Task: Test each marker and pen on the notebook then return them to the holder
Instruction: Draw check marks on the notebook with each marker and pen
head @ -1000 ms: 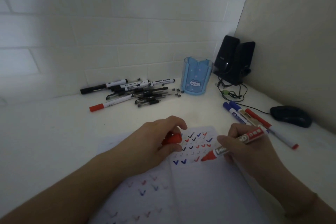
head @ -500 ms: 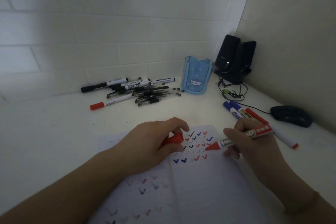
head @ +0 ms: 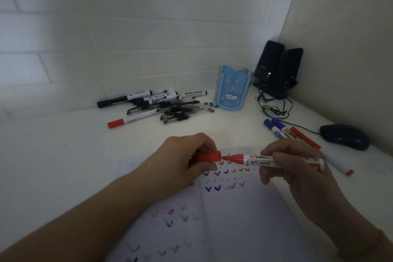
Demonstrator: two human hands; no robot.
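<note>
My right hand (head: 295, 168) grips a red marker (head: 253, 158) held level above the open notebook (head: 238, 219), its bare tip pointing left. My left hand (head: 182, 161) pinches the red cap (head: 209, 156), whose open end sits just left of the tip, almost touching it. The notebook page carries rows of red, blue and black check marks. The blue pen holder (head: 232, 88) with a cat face stands at the back by the wall and looks empty.
A pile of black pens and markers (head: 161, 104), with a red-capped marker (head: 131, 120) in front, lies left of the holder. Blue and red markers (head: 282, 132) lie at the right. Black speakers (head: 276, 68), cables and a black mouse (head: 344, 136) occupy the right corner.
My right hand lifted the red marker off the page and turned it level, tip toward the left. My left hand raised the cap to meet the tip.
</note>
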